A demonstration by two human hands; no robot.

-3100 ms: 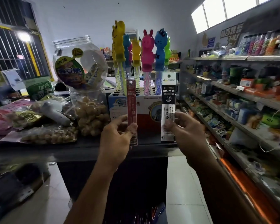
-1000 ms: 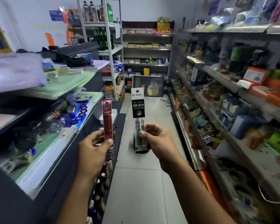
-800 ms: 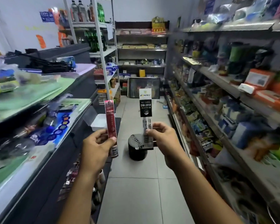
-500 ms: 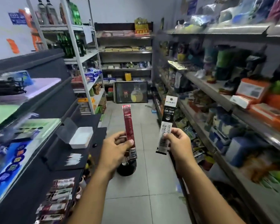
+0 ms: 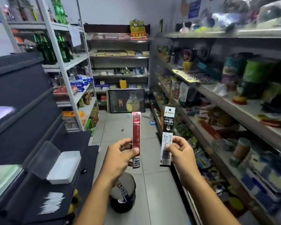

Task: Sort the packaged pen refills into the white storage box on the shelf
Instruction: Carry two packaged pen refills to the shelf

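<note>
Pinch grips, both sides.
I see left hand (image 5: 118, 157) pinching red pack (image 5: 136, 135) low, right hand (image 5: 180, 153) pinching black pack (image 5: 167, 132) likewise; packs upright, forearms extended forward.

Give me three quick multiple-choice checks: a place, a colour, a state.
1. The white storage box sits: A) on the floor; B) on the dark shelf at left; C) among the right-hand shelves.
2. The left hand holds a refill pack coloured: A) green; B) blue; C) red.
3. The right hand is: A) pinching a black-and-white pack; B) empty; C) resting on a shelf.
Answers: B, it lies on that shelf beside the aisle; C, its wrapper is red; A, fingers curl round the pack.
</note>
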